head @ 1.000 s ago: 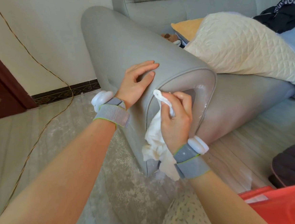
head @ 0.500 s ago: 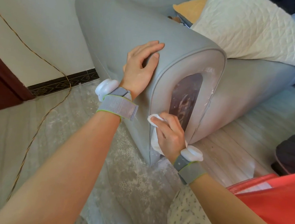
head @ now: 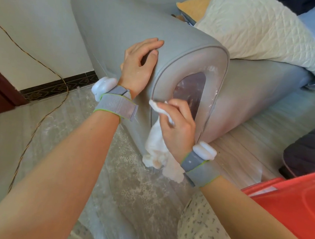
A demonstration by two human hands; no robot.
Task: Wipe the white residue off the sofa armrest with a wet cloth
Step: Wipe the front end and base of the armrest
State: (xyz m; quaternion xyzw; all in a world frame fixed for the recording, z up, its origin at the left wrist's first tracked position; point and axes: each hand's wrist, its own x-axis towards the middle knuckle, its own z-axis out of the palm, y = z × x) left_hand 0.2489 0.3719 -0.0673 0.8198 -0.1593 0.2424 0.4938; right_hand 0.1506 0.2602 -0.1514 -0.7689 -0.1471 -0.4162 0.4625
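The left hand point(head: 138, 68) is lying flat and unclenched on the outer side of the grey sofa armrest point(head: 122, 31), fingers spread, grasping nothing. The right hand point(head: 177, 124) is gripping the white cloth point(head: 156, 145), pressing a bunched corner against the lower left edge of the armrest's front face; the rest of the cloth is hanging down below the wrist. White residue point(head: 213, 82) is showing along the right side of the front face, beside the dark glossy inset panel point(head: 190, 91). A quilted cream pillow point(head: 254, 29) is resting on the seat behind. A red tub point(head: 293, 203) is sitting near the right forearm.
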